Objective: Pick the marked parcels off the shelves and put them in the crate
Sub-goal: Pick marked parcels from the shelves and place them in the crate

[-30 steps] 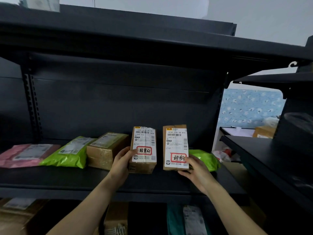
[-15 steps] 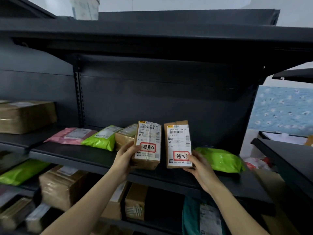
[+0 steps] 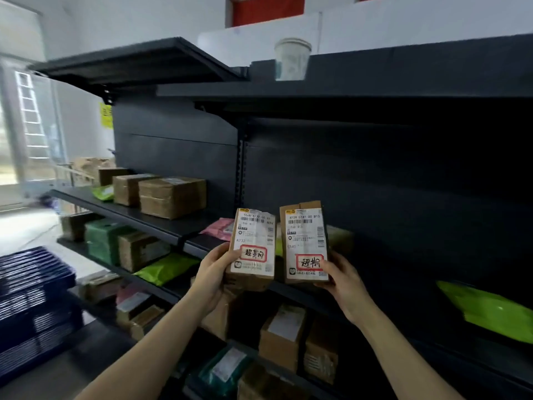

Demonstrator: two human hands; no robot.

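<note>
I hold two small brown cardboard parcels upright in front of the dark shelf (image 3: 161, 223), side by side. My left hand (image 3: 215, 274) grips the left parcel (image 3: 253, 241) by its lower left edge. My right hand (image 3: 343, 280) grips the right parcel (image 3: 305, 241) by its lower right corner. Each bears a white shipping label with a red-bordered sticker of handwritten characters near the bottom. A dark blue slatted crate (image 3: 31, 298) shows at the far left, blurred.
Brown boxes (image 3: 171, 196) and a pink bag (image 3: 220, 228) lie on the shelf to the left, a green bag (image 3: 487, 310) to the right. Lower shelves hold several more boxes and bags. A paper cup (image 3: 291, 57) stands on the top shelf. A ladder (image 3: 31, 111) leans at far left.
The view has swung left, bringing the crate and the left shelves into sight. Both hands have lifted the two parcels off the shelf and drawn them toward me.
</note>
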